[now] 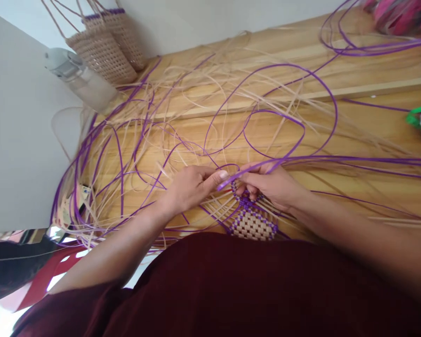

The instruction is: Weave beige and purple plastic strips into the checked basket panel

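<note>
1. The woven piece (254,224), pale with a purple edge, lies on the wooden table (379,128) at 6 o'clock from the two hands, close to the person's dark red shirt (224,285).
2. The right hand (264,185), at about 12 o'clock from the woven piece, pinches a flat purple strip (228,181) between thumb and fingers; its lower fingers rest by the purple upper part of the weaving.
3. The left hand (192,187), at 10 o'clock from the piece, has its thumb tip beside the strip's end; with the blur there, I cannot tell whether it grips the strip or merely touches it.
4. Pale strips (219,207) fan out from the weaving toward 9 and 10 o'clock, and more run toward 3.
5. Large purple loops (294,64) curve above the hands, at 12 to 1 o'clock.
6. Toward 11 o'clock stand two woven bags with handles (100,51); a pale-lidded bottle (91,86) is just beside them.
7. A pink bundle (400,18) sits between 1 and 2 o'clock, and a green-and-white item (416,117) at 2.
</note>
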{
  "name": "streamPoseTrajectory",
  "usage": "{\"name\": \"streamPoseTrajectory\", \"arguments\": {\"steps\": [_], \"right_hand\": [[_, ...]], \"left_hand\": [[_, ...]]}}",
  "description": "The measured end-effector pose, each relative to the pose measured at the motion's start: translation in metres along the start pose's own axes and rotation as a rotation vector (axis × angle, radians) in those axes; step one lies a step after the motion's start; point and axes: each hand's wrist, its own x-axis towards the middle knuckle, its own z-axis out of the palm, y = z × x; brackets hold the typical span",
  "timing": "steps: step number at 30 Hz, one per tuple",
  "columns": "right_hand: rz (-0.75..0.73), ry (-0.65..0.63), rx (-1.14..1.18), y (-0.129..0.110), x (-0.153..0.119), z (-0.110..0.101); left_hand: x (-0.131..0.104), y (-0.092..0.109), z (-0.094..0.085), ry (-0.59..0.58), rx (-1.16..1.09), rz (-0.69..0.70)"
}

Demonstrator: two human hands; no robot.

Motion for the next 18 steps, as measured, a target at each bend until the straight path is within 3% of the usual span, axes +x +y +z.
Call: {"name": "streamPoseTrajectory", "arguments": {"steps": [3, 7, 11, 13, 18], "right_hand": [[0.071, -0.047, -0.026, -0.011, 0.003, -0.001], [0.263, -0.163, -0.041, -0.034, 0.006, -0.008], [0.287, -0.31, 0.028, -0.048, 0.01, -0.01], [0.257, -0.303, -0.04, -0.047, 0.013, -0.007], [0.158, -0.115, -0.115, -0.048, 0.022, 0.003]], "left_hand": [[0.011, -0.003, 0.014, -0.088, -0.159, 0.033], [0.02, -0.005, 0.021, -0.083, -0.233, 0.094], [0.02, -0.007, 0.022, -0.166, -0.429, 0.098], [0.02, -0.008, 0.022, -0.171, -0.452, 0.084], [0.024, -0.013, 0.02, -0.242, -0.549, 0.044]]}}
